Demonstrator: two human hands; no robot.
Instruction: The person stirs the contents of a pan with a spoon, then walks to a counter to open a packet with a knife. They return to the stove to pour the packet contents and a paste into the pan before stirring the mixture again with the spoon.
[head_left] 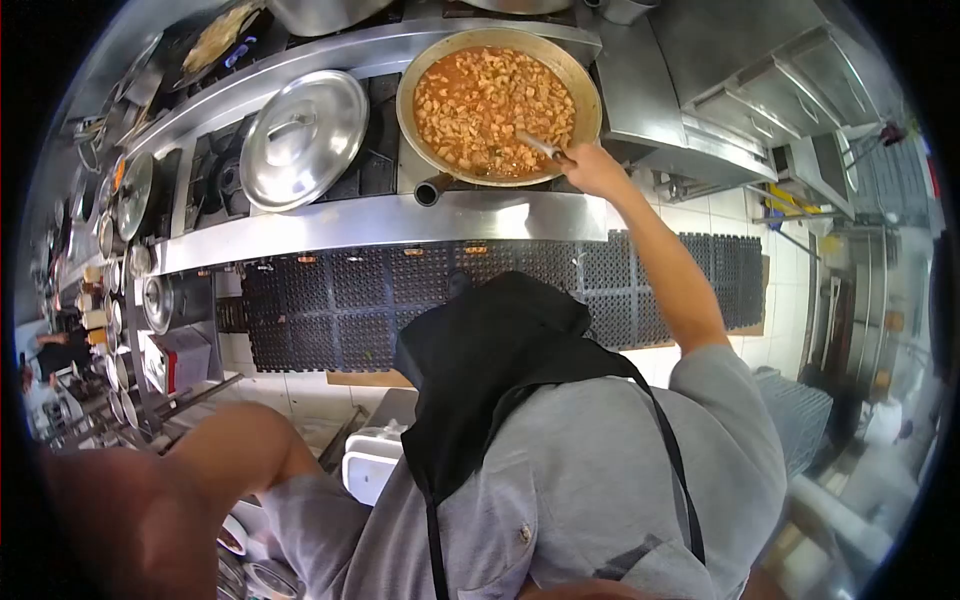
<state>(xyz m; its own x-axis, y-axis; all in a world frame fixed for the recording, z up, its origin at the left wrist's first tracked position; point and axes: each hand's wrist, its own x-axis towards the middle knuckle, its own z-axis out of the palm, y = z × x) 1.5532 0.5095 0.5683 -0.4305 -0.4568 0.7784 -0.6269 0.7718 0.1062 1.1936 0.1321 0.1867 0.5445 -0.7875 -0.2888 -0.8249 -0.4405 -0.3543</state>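
My right hand (600, 170) is wrapped round the handle of a metal cooking utensil (541, 147) at the right rim of a large pan (590, 92). The utensil's lower end is sunk in the food, so its shape is hidden. Small chunks of meat in a reddish-orange sauce (490, 100) fill the wide pan, whose dark handle (432, 188) points toward me. Beside it on the left, a big domed metal lid (303, 140) rests over the burners. My left arm bends up close to the camera at lower left, blurred, with its hand out of sight.
The stove's steel front edge (400, 222) runs between me and the pan. Black rubber matting (340, 310) covers the floor. Farther left stand more lidded pots (137, 205) and a flat pan with food (215, 40). Steel drawers (770, 100) are at right; another person (65, 350) is far left.
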